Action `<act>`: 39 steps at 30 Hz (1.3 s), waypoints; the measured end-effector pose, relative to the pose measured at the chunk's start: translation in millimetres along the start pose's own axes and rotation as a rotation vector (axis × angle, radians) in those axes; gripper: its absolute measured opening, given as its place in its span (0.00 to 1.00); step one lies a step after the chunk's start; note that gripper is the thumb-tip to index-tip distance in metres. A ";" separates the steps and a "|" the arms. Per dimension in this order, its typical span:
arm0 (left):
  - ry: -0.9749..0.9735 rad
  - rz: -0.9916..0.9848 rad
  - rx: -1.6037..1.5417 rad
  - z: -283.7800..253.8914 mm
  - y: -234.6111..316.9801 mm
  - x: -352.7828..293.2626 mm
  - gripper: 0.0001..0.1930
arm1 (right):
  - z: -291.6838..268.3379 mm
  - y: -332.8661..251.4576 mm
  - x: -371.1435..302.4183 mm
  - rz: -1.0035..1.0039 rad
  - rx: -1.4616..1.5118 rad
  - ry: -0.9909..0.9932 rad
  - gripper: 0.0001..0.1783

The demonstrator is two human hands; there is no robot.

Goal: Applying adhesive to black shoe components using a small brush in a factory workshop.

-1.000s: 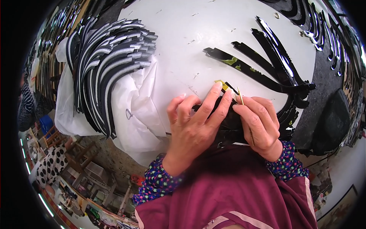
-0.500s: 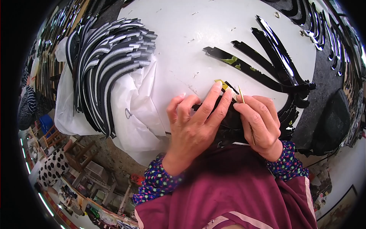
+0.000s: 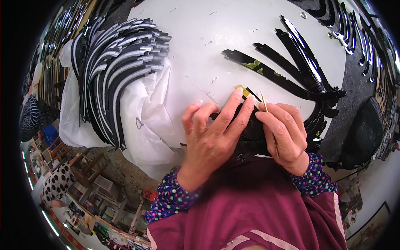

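My left hand (image 3: 213,137) lies palm down with its fingers spread, and the index and middle fingertips press on a dark strip end (image 3: 251,91) with a yellow patch (image 3: 245,92). Its thumb is hidden. Under and between my hands is a shiny black piece (image 3: 251,130), mostly covered. In my right hand (image 3: 288,131) a thin brass-coloured pointed tool (image 3: 264,101) is pinched; its tip sticks up past the fingers, its other end shows below them. A small whitish bit (image 3: 256,102) shows between the two hands' fingertips.
Several glossy black curved strips (image 3: 279,79) fan out at the right on the white board (image 3: 196,25). Left of my hands, a stack of black-and-grey curved strips (image 3: 116,62) rests on a white plastic bag (image 3: 146,125). A black mesh bag (image 3: 362,133) lies far right.
My hands have hardly moved, and the tool keeps its place. At the lower left, a person in spotted clothing has shifted a little.
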State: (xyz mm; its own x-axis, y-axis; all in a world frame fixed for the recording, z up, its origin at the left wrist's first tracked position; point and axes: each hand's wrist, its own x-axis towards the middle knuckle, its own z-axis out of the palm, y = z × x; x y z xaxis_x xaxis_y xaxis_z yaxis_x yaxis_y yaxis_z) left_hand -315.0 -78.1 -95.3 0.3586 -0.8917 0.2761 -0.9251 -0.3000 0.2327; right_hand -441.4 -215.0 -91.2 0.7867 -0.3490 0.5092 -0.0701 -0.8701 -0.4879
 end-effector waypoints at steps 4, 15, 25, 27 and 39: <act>0.004 -0.006 -0.008 0.1 -0.8 -0.5 0.21 | -0.3 0.2 -0.3 -0.007 -0.003 -0.006 0.18; 0.000 -0.019 -0.016 -0.9 -0.2 1.1 0.22 | -0.4 0.0 -0.4 -0.008 -0.003 -0.004 0.17; -0.032 -0.004 -0.022 -3.8 -1.3 1.4 0.22 | -0.2 0.8 -0.1 -0.016 0.000 0.001 0.16; -0.017 -0.006 -0.017 -2.6 -1.7 0.5 0.21 | 0.2 0.5 0.1 -0.017 0.002 0.003 0.16; -0.015 -0.002 -0.004 -1.5 -0.7 0.2 0.22 | 0.7 0.5 -1.2 -0.005 0.008 0.008 0.17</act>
State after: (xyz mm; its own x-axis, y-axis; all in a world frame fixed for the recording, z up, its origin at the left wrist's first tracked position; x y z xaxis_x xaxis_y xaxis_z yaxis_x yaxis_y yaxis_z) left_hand -314.0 -77.5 -94.0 0.3587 -0.8960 0.2616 -0.9238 -0.3007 0.2369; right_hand -441.9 -214.8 -92.6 0.7822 -0.3474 0.5171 -0.0614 -0.8690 -0.4910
